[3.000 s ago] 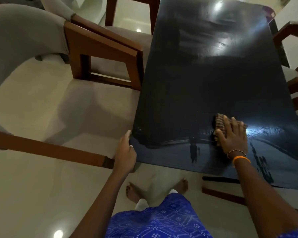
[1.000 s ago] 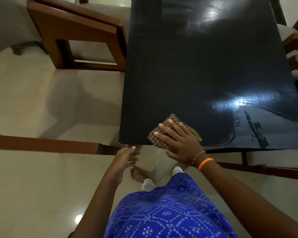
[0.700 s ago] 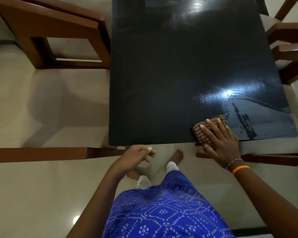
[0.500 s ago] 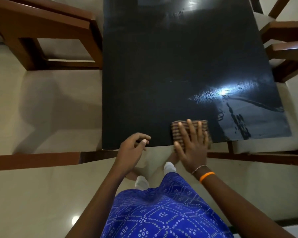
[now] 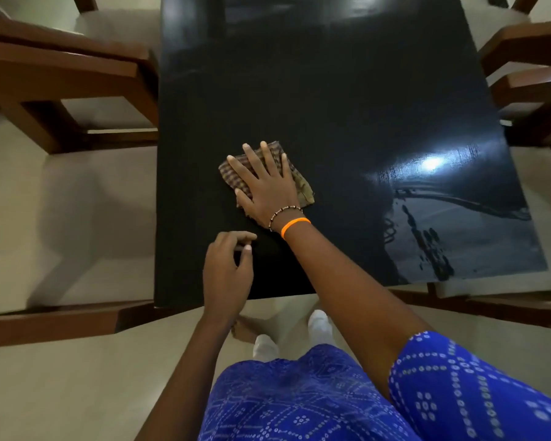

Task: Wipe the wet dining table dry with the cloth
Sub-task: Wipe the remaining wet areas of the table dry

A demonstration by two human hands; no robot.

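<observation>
Right now right hand (image 5: 268, 186) lies flat, fingers spread, pressing the checked cloth (image 5: 301, 186) on the dark table (image 5: 347, 90) near its middle-left; left hand (image 5: 228, 268) hovers loosely curled at 7 o'clock of it, holding nothing. Wet streaks (image 5: 427, 237) sit at 4 o'clock from the cloth, near the right near corner; right hand is nearer, so the sweep likely heads that way

Wooden chairs (image 5: 67, 74) flank sides; pale tiled floor (image 5: 61, 377).

Brown checked cloth (image 5: 236, 176) on a glossy black counter (image 5: 347, 106), orange wristband (image 5: 295, 225), blue white-dotted dress (image 5: 315, 399), brown wooden chairs (image 5: 61, 74), cream floor (image 5: 61, 393).
</observation>
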